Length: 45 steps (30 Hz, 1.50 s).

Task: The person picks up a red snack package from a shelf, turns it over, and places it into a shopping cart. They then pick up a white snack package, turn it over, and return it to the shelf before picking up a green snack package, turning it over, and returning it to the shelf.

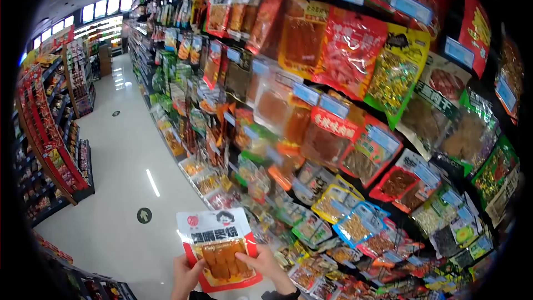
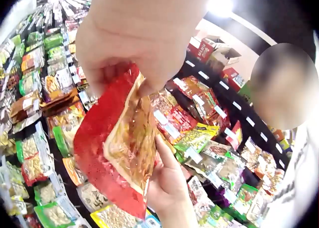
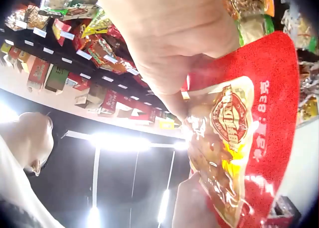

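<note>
A snack pouch point(image 1: 222, 228) with a white top, red border and clear window is held up low in the head view. Brown pieces of food show through the window. At its left edge my left hand point(image 1: 187, 275) grips it, thumb on the front. My right hand point(image 1: 270, 269) pinches the opposite edge, its thumb lying over the window. The left wrist view shows the pouch point(image 2: 99, 143) edge-on and slightly bent between both hands. Most of the fingers are hidden behind it. In the right wrist view, printing shows on the red bottom border.
A tall rack of hanging snack packets point(image 1: 355, 50) with blue price tags fills the right side. Another stocked shelf point(image 1: 44, 133) stands across the aisle at left. Between them runs a pale floor point(image 1: 125, 155) with a round arrow sticker point(image 1: 144, 215).
</note>
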Motion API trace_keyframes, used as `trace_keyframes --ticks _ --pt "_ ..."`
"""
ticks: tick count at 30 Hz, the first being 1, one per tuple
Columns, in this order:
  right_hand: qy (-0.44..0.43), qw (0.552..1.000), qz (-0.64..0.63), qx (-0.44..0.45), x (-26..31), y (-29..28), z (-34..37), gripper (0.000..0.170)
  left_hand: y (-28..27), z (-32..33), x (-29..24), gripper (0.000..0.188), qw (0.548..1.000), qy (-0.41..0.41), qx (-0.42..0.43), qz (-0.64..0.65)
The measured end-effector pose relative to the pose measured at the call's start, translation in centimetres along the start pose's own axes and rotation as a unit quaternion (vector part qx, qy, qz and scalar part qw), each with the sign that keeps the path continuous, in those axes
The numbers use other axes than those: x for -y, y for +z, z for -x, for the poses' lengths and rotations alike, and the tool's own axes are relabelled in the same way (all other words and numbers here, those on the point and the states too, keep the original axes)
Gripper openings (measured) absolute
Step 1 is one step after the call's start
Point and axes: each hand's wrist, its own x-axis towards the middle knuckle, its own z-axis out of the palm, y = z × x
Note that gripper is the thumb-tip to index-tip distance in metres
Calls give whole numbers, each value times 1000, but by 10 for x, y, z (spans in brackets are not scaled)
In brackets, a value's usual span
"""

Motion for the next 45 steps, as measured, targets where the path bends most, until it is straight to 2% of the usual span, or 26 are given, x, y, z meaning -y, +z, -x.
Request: trace_keyframes --ticks 2,3,4,5,6,8,10,13,16,17,20,21,23,24,28,31,34,35,38,42,43,45 --pt "-29 999 -22 21 -5 25 -22 30 -22 -7 21 13 997 42 -54 22" --pt "-41 998 -34 32 -9 38 -35 31 -35 -11 36 13 996 49 -59 49" --pt "-53 997 -45 42 -10 50 -47 31 -42 -12 20 14 994 46 -87 47" --pt "7 996 -66 65 -7 63 -57 31 -45 -11 2 14 991 44 -113 47" --pt "14 994 -72 75 -5 76 -70 30 -53 -13 -9 15 988 42 -138 47" --pt "33 992 -80 88 -1 104 -91 29 -84 -25 -1 24 986 67 -144 56" --pt "8 994 -71 80 -2 137 -108 29 -113 -40 5 32 980 77 -149 109" --pt "-42 994 -32 99 10 167 -151 36 -168 -71 20 63 983 103 -114 99" --pt "-37 994 -30 98 17 203 -186 43 -212 -105 34 61 983 106 -128 81" --pt "-14 991 -66 113 19 215 -196 47 -230 -113 33 78 992 39 -114 29" --pt "-10 988 -82 128 32 244 -220 43 -257 -143 53 75 983 79 -114 123" --pt "-27 990 -39 136 30 247 -229 39 -262 -134 6 75 985 5 -99 145" --pt "-1 986 -27 166 -13 251 -261 36 -278 -155 23 74 984 59 -85 144" --pt "13 983 -20 182 -17 256 -274 35 -283 -164 20 74 983 85 -78 145" --pt "9 986 -50 160 -24 261 -318 34 -292 -203 5 70 983 37 -56 170" --pt "-23 990 2 139 -11 253 -356 33 -288 -245 -8 69 975 69 -56 204" --pt "-26 992 -11 123 -2 249 -407 33 -293 -301 -6 69 981 54 -63 176" --pt "-20 993 -5 117 -14 246 -428 32 -299 -322 -6 69 990 32 -42 131" --pt "-29 992 -57 113 6 241 -485 32 -294 -372 -82 71 992 51 -55 97" --pt "-172 985 -4 23 30 222 -547 32 -288 -458 -101 71 984 108 -9 138" --pt "-104 994 -35 28 33 214 -555 32 -285 -476 -106 73 989 99 0 108" --pt "-83 996 -4 24 42 191 -574 32 -272 -506 -120 75 991 120 14 61"
